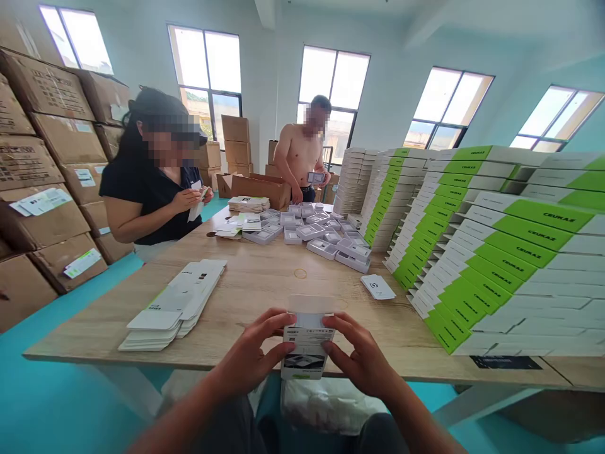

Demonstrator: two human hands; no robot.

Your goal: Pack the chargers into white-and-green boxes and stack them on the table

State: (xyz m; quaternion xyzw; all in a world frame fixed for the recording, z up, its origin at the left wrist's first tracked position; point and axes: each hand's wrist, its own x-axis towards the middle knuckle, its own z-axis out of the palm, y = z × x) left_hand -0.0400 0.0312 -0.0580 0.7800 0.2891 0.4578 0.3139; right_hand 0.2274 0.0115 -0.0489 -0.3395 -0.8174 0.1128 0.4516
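Note:
Between my two hands is a small white printed carton (305,362), held upright at the table's front edge with its top flap standing up. My left hand (258,350) grips its left side, thumb in front and fingers near the top edge. On the opposite side my right hand (357,353) pinches the carton in the same way. To the left lies a fanned stack of flat, unfolded cartons (174,302), white with green print. A small pile of white cards (378,287) rests to the right, and a thin rubber band (300,273) lies beyond the carton.
Tall stacks of white and green boxes (515,252) line the table's right side. White plastic trays (321,230) are heaped at the far middle. One person (161,183) works at the left, another (302,151) stands behind an open cardboard box (255,188). Brown cartons (51,151) are piled at left.

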